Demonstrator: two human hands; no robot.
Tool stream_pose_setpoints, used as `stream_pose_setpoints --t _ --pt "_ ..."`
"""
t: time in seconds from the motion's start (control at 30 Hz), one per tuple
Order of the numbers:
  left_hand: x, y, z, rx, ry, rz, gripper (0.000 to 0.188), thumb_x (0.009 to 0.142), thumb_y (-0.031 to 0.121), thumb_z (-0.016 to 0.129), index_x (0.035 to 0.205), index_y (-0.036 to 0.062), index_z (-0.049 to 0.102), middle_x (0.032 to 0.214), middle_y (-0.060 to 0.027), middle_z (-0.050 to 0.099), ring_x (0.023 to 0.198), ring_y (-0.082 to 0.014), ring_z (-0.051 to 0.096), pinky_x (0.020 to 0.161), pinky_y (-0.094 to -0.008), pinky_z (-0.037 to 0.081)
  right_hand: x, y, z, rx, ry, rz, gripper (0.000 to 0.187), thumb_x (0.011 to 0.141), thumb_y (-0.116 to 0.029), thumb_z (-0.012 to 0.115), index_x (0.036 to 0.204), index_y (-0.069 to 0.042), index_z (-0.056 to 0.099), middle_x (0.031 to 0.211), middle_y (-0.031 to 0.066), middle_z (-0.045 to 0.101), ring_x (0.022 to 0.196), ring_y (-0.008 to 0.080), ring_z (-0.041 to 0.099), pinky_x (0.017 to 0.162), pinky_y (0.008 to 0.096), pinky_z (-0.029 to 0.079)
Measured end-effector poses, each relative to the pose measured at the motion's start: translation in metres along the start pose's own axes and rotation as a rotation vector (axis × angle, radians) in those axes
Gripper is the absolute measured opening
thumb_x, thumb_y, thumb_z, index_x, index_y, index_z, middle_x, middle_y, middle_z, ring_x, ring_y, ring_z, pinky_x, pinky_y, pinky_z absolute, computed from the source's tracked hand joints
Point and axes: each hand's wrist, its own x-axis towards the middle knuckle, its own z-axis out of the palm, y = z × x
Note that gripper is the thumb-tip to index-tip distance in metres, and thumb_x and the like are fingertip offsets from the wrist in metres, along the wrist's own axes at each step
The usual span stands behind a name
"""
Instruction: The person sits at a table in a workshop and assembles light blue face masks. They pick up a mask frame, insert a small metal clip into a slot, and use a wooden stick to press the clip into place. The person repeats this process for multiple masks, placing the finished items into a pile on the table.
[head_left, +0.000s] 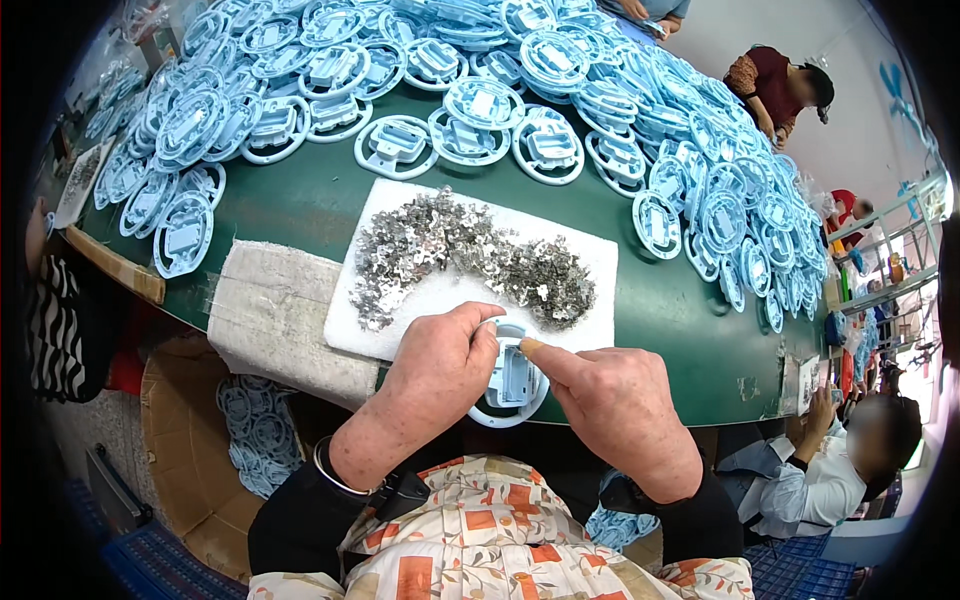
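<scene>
Near the table's front edge, my left hand (437,360) pinches the rim of a round light-blue plastic housing (517,380) between thumb and fingers. The housing is tilted toward me, showing a rectangular recess in its middle. My right hand (630,405) is closed, its index fingertip pressed against the upper end of that recess. Whether a small piece sits under that fingertip is hidden. Just beyond both hands, a white foam board (602,320) carries a curved heap of small silvery metal pieces (420,240).
Many similar blue housings (483,103) are piled along the far side of the green table (690,350). A wrapped pad (285,300) lies left of the board. Below it stands a cardboard box (185,440) holding more housings. Co-workers sit at right (820,470) and far right (775,90).
</scene>
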Motion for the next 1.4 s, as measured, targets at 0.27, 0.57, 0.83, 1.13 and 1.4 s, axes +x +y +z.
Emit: stream_pose_setpoints --t 0.27,0.57,0.83,1.13,1.4 --pt "-0.003 -0.004 0.004 0.037 0.038 0.036 0.028 0.101 0.013 0.056 0.118 -0.0049 0.070 0.071 -0.0189 0.070 0.061 -0.0223 0.068 0.059 -0.0371 0.053 0.014 -0.009 -0.013 -0.101 -0.147 -0.043 0.023 0.082 -0.007 0.065 0.105 -0.007 0.067 0.064 0.0088 0.066 0.059 0.0294 0.070 0.051 0.0392 0.053" --pt "0.001 -0.012 0.007 0.075 0.011 0.047 0.028 0.103 0.014 0.055 0.120 -0.0042 0.069 0.063 -0.0117 0.065 0.053 -0.0136 0.061 0.052 -0.0327 0.051 0.034 -0.013 -0.024 -0.152 -0.276 -0.176 0.012 0.078 -0.006 0.068 0.089 -0.006 0.061 0.062 0.0117 0.065 0.059 0.0319 0.069 0.055 0.0444 0.054" --pt "-0.006 -0.001 -0.006 -0.460 -0.112 -0.080 0.030 0.108 0.015 0.050 0.127 -0.0027 0.065 0.093 -0.0050 0.073 0.072 -0.0060 0.066 0.062 -0.0239 0.056 -0.013 0.015 -0.015 0.486 0.150 0.194 0.029 0.096 -0.026 0.071 0.116 -0.005 0.069 0.063 0.0099 0.066 0.056 0.0197 0.066 0.054 0.0355 0.050" --pt "-0.019 0.028 0.008 -0.587 -0.298 -0.085 0.035 0.109 0.013 0.048 0.138 -0.0040 0.058 0.110 -0.0049 0.070 0.094 -0.0067 0.064 0.081 -0.0240 0.055 -0.047 0.031 0.016 1.642 0.012 0.407 0.030 0.108 -0.026 0.058 0.122 -0.001 0.064 0.097 -0.0037 0.065 0.081 0.0011 0.058 0.070 0.0196 0.049" --pt "-0.011 0.054 0.008 0.204 -0.383 0.348 0.048 0.100 0.007 0.048 0.146 -0.0044 0.050 0.125 -0.0119 0.064 0.107 -0.0190 0.065 0.094 -0.0283 0.052 -0.052 0.041 0.019 1.594 0.032 0.307 0.030 0.109 -0.029 0.056 0.119 -0.001 0.066 0.083 -0.0078 0.056 0.070 0.0000 0.045 0.059 0.0192 0.037"
